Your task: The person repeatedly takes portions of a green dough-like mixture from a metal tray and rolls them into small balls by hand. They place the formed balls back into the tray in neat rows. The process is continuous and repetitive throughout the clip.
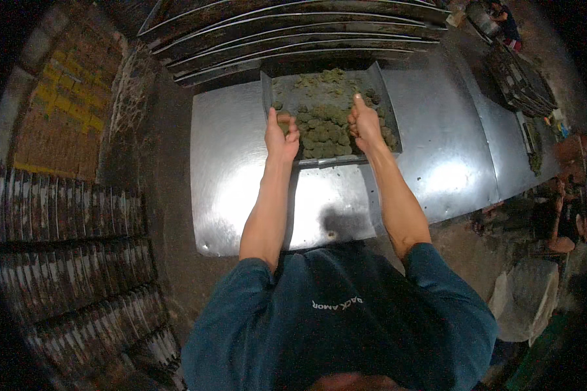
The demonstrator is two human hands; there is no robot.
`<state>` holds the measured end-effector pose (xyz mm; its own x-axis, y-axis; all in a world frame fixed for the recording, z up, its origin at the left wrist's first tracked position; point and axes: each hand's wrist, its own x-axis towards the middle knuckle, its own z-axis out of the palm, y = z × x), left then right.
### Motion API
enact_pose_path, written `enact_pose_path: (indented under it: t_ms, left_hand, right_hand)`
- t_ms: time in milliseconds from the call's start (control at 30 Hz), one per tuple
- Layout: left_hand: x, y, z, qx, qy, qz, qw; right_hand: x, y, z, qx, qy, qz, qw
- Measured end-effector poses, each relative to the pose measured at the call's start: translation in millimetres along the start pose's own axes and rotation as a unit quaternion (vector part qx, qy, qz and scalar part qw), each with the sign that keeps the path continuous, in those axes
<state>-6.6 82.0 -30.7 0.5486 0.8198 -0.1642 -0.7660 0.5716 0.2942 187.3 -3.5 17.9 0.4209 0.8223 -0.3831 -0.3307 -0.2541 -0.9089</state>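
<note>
A shallow metal tray (389, 107) lies on the metal-topped table in front of me. Rounded greenish lumps (323, 133) are packed together over its near half. Flatter, crumbly green bits (329, 77) are scattered along the far end. My left hand (282, 139) is over the tray's left side, thumb stretched away from loosely bent fingers, with nothing visible between them. At the right side, my right hand (366, 124) has its fingers curled in and its thumb pointing up. What those curled fingers hold, if anything, is hidden.
Dark trays (293, 39) stand in a row beyond the table (228, 169). Racks of ridged trays (78, 274) fill the left side. Stacked trays (518, 78) sit at the far right, where another person (504, 23) is beside a round metal vessel (482, 23). A pale sack (525, 300) stands lower right.
</note>
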Motion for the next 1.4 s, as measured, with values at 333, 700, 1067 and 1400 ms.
enact_pose_path:
  t_ms: [333,700,1067,1400]
  left_hand:
    - [-13.8,16.1,34.2,0.286,0.179,0.075,0.938]
    - [-44.0,-3.5,36.2,0.831,0.04,0.269,0.485]
    - [-170.7,30.5,12.1,0.704,0.279,0.193,0.624]
    - [-183.8,11.6,12.2,0.608,0.358,0.144,0.694]
  right_hand:
    - [-14.4,-8.5,1.4,0.145,-0.053,-0.001,0.988]
    - [128.9,-27.6,33.2,-0.634,-0.044,-0.284,0.718]
    - [220.4,-8.9,13.5,-0.749,-0.162,-0.238,0.597]
    - [192.2,6.5,7.2,-0.646,-0.328,-0.379,0.576]
